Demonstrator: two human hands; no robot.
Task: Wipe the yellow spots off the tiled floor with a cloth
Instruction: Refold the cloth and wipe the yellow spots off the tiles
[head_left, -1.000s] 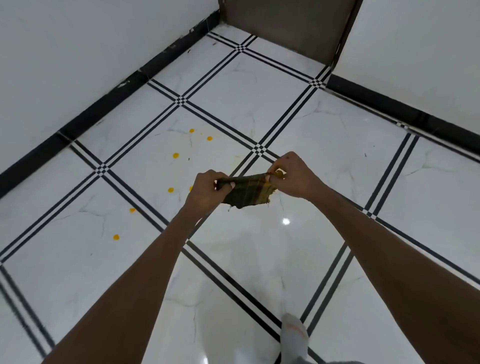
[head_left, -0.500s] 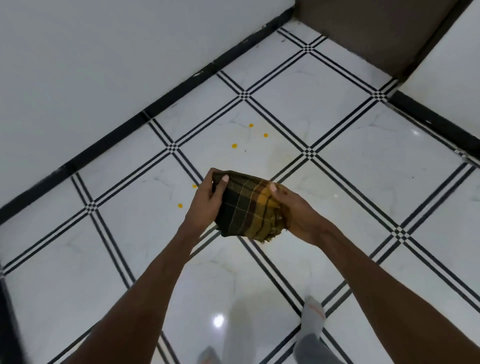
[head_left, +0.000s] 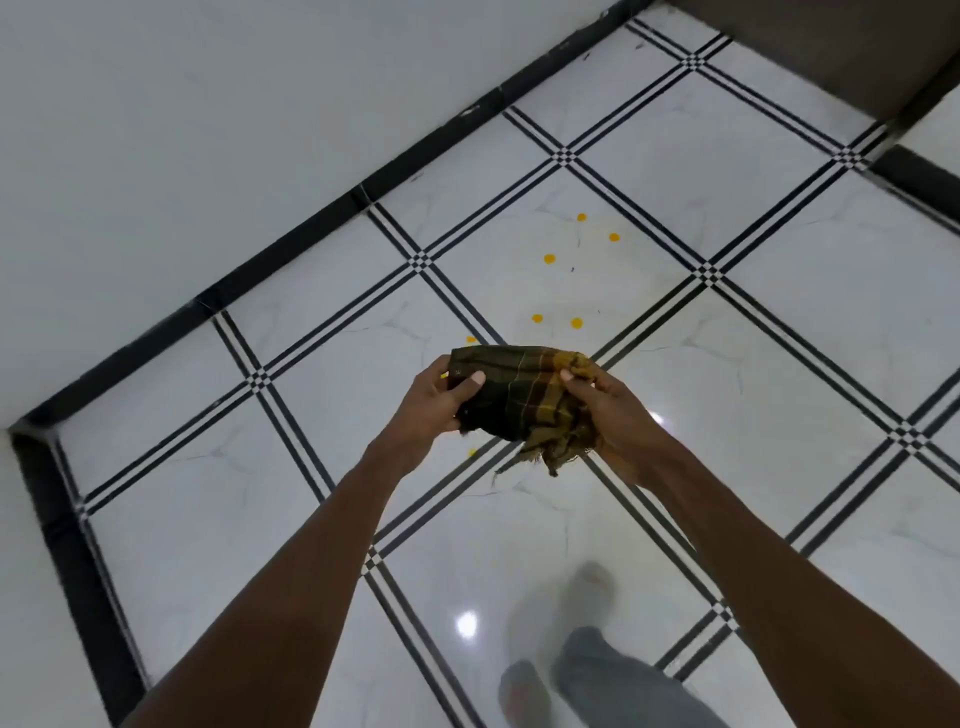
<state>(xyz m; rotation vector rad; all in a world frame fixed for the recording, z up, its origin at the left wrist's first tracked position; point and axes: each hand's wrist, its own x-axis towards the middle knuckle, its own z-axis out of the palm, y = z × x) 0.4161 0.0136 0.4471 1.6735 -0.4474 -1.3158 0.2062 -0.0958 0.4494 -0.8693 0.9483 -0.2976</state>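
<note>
A dark green and yellow checked cloth (head_left: 519, 400), folded and bunched, is held in the air above the floor by both hands. My left hand (head_left: 434, 410) grips its left edge, thumb on top. My right hand (head_left: 610, 415) holds its frayed right end. Several yellow spots (head_left: 549, 259) dot the white tiled floor (head_left: 649, 197) just beyond the cloth. One more spot (head_left: 471, 451) shows under the cloth between my wrists.
White walls with a black skirting (head_left: 291, 239) run along the left and far sides, meeting in a corner at the left. A brown door (head_left: 831, 47) stands at the top right. My feet in grey socks (head_left: 587, 597) are below the hands.
The view has swung left and the floor has shifted right in the picture. The cloth has been turned and bunched between both hands. More yellow spots now show beyond it.
</note>
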